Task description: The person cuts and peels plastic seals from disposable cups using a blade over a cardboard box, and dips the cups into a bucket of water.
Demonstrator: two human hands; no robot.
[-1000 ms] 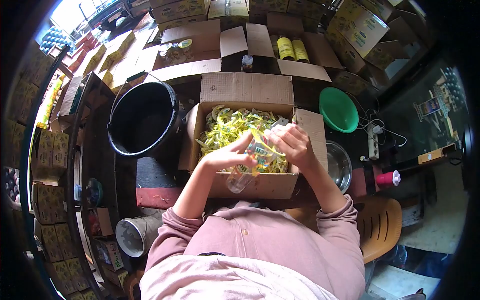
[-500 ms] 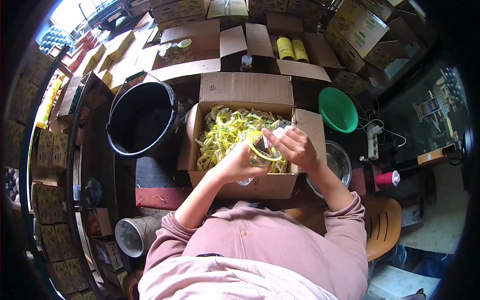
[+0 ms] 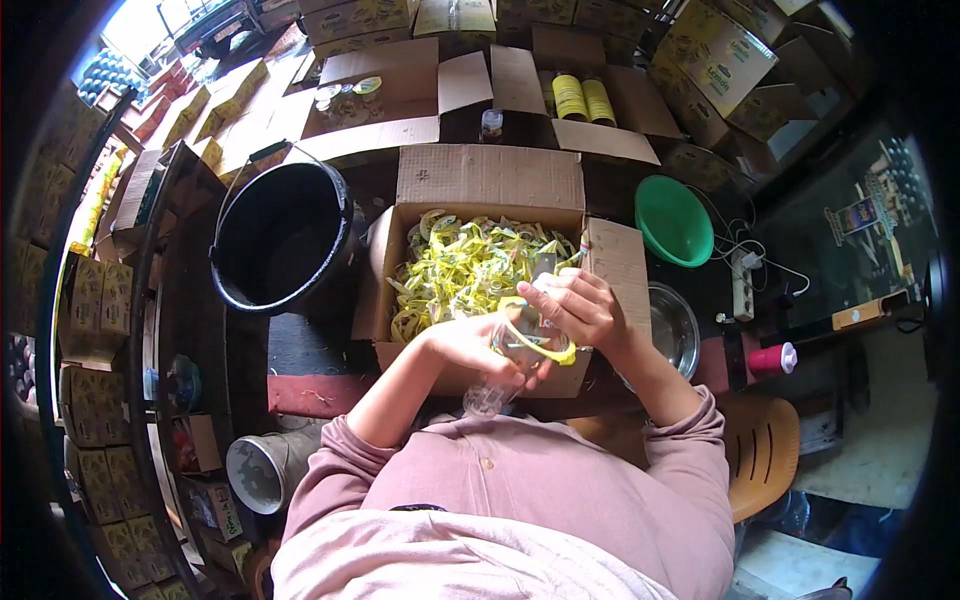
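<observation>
My left hand (image 3: 480, 347) is wrapped round a clear plastic jar (image 3: 492, 393), which tilts over the near edge of the open carton (image 3: 482, 180). A yellow printed band (image 3: 545, 348) loops around the jar's upper part. At the jar's right, my right hand (image 3: 578, 308) is closed, thumb and fingers pinched together at the band; a small grey flat piece (image 3: 546, 262) sticks up from its fingers. Exactly what the fingertips grip is too small to tell. Behind both hands, the carton is filled with yellow and clear curled strips (image 3: 465, 265).
A black bucket (image 3: 222, 250) stands left of the carton. To the right are a green basin (image 3: 672, 218), a metal bowl (image 3: 680, 325), a power strip (image 3: 742, 285) and a pink thread spool (image 3: 770, 360). Open cartons with jars (image 3: 368, 92) and yellow-labelled containers (image 3: 570, 98) stand behind.
The jar has swung from its earlier tilt, and its base now points down toward my body. The yellow band has shifted down and right with it. My right hand stays beside it.
</observation>
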